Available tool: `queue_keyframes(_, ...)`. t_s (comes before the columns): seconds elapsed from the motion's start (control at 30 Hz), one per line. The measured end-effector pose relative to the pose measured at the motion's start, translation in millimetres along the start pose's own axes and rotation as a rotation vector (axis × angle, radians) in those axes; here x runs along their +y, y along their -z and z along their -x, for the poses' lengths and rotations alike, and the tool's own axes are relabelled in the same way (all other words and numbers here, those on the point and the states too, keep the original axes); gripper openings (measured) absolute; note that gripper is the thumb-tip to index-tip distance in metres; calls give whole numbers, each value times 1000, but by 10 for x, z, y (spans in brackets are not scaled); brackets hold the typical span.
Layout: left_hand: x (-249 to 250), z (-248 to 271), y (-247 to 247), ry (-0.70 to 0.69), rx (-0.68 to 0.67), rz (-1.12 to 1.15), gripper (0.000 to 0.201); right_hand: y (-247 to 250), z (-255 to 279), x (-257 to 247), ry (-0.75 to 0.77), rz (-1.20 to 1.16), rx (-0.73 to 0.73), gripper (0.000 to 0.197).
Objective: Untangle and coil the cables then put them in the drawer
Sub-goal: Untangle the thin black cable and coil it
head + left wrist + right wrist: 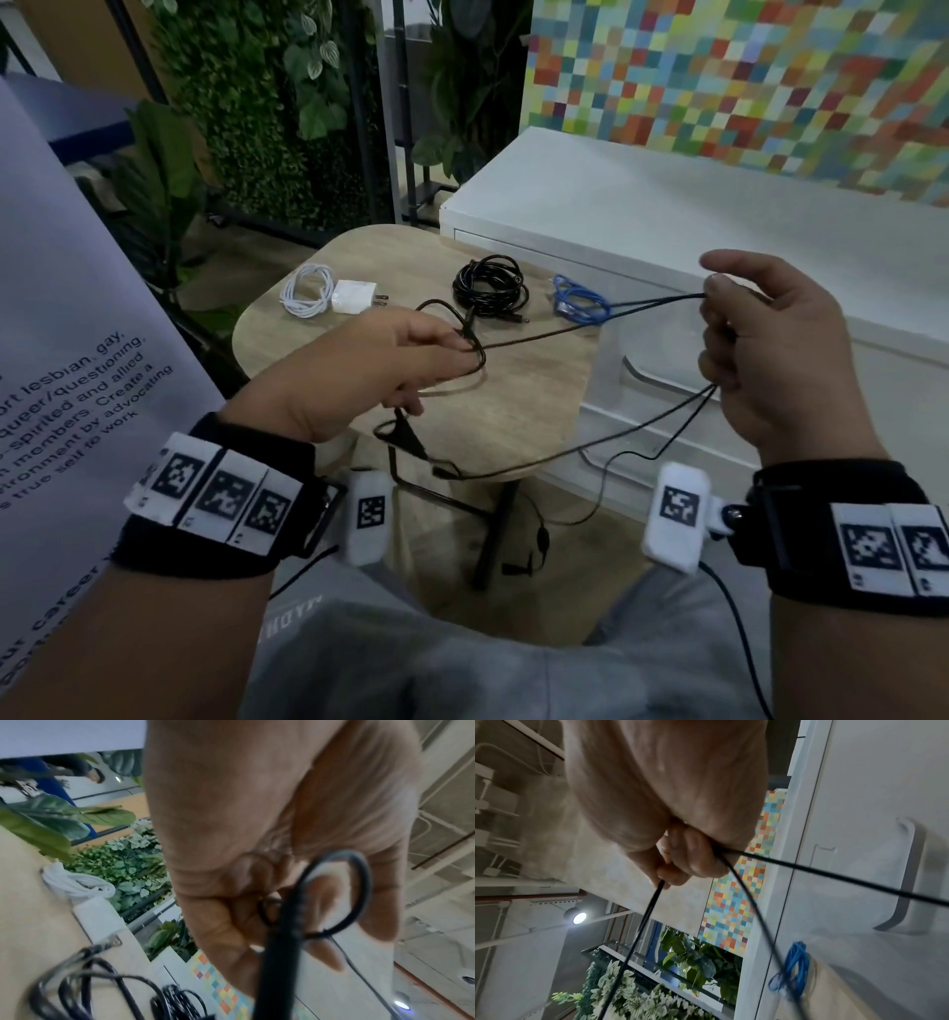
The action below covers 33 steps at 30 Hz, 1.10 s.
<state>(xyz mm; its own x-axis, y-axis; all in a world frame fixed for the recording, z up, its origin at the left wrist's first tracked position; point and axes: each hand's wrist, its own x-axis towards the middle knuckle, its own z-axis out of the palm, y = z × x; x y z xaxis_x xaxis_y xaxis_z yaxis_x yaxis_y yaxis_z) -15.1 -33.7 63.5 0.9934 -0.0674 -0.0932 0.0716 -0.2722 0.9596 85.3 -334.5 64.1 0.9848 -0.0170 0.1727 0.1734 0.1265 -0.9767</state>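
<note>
Black cable [565,329] stretched left-right above table [518,406]; left hand [369,370] pinches its loop, right hand [770,349] grips strands beside drawer [801,390].

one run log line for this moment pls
left hand: pinches thin black cable | right hand: grips its loops | drawer: shut

A white charger plug [353,296] lies on the far left of the wooden desk [518,406]. Leafy plants [267,103] stand beyond it; a multicoloured tiled wall [744,77] rises far right, a printed banner [77,318] near left.
</note>
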Motion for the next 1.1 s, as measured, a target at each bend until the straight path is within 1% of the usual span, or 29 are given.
queue_keyframes(0.03, -11, -12, 32, -5, 77, -13, 13, 40, -16, 17, 10, 22, 18, 19)
queue_keyframes(0.07, -25, -25, 64, -5, 160, 0, 8, 70, -32, 33, 22, 50, 36, 17)
queue_keyframes(0.13, -50, -40, 117, -8, 280, 75, 16, 105, -54, 77, 69, 141, 62, 12)
queue_keyframes(0.2, -37, -43, 126, 0, 336, 114, 13, 121, -52, 132, 120, 258, 95, 7)
queue_keyframes(0.27, -15, -43, 134, 20, 365, 114, 13, 137, -50, 182, 143, 322, 150, 5)
queue_keyframes(0.33, 8, -22, 168, 30, 361, 210, 21, 161, -61, 229, 131, 341, 174, 4)
queue_keyframes(0.37, 23, 1, 191, 17, 325, 318, 25, 166, -67, 259, 116, 352, 174, 4)
queue_keyframes(0.43, 52, 55, 221, -62, 211, 559, 38, 143, -61, 318, 70, 373, 147, 5)
queue_keyframes(0.47, 71, 70, 219, -107, 172, 616, 44, 115, -45, 350, 41, 383, 114, 9)
queue_keyframes(0.5, 94, 75, 199, -140, 165, 598, 48, 74, -19, 380, 7, 386, 62, 14)
queue_keyframes(0.53, 123, 71, 162, -162, 173, 530, 48, 23, 18, 396, -32, 378, -6, 20)
queue_keyframes(0.6, 202, 56, 40, -196, 189, 336, 40, -103, 103, 381, -125, 346, -151, 33)
queue_keyframes(0.67, 283, 56, -87, -224, 169, 153, 34, -225, 179, 331, -209, 336, -279, 43)
queue_keyframes(0.77, 371, 40, -228, -230, 131, -13, 31, -345, 246, 262, -227, 483, -420, 45)
queue_keyframes(0.87, 493, 26, -315, -288, 130, -54, 34, -384, 274, 233, -223, 666, -503, 45)
queue_keyframes(0.97, 597, 11, -325, -308, 128, -12, 44, -399, 292, 212, -239, 726, -521, 46)
queue_keyframes(1.03, 616, -1, -317, -301, 56, -88, 54, -402, 305, 188, -252, 728, -545, 45)
queue_keyframes(1.1, 610, 0, -326, -280, -45, -177, 61, -403, 307, 149, -222, 757, -599, 37)
